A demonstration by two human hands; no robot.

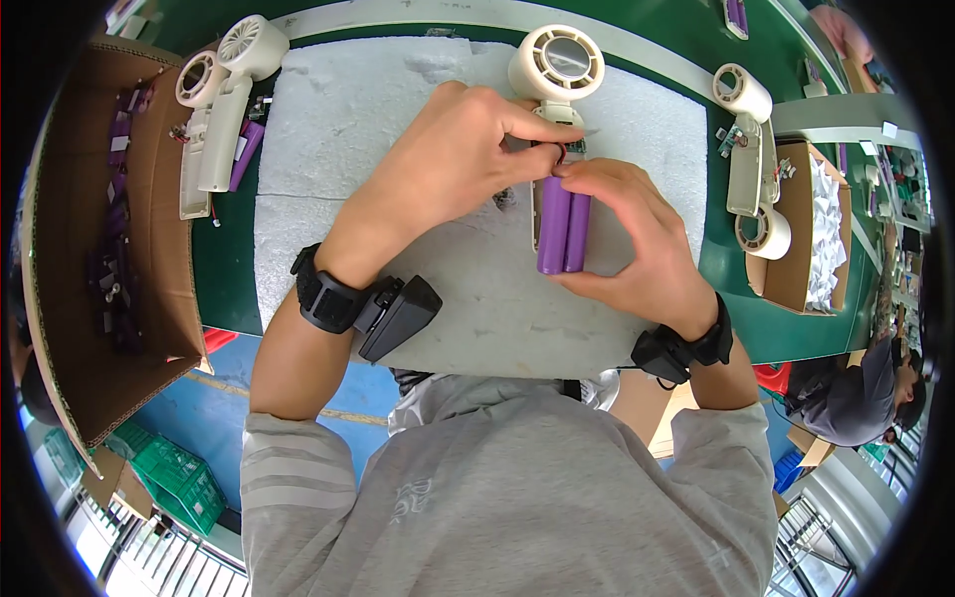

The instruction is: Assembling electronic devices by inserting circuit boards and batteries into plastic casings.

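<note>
A cream handheld fan lies on the foam pad (328, 129), its round head (559, 65) at the far end and its handle toward me. Over the handle lies a battery pack (564, 229) of two purple cells side by side. My right hand (642, 234) grips this pack, thumb near its close end and fingertips at its far end. My left hand (463, 139) pinches a thin dark-red wire (561, 153) between the pack and a small green circuit board (575, 147) below the fan head. The fingertips partly hide the wire and board.
A cardboard box (164, 249) with purple battery packs stands at the left. Open fan housings (224, 129) lie beside the pad there, more (751, 164) at the right. A smaller box (796, 219) holds white pieces. Another person (851, 393) sits at the far right.
</note>
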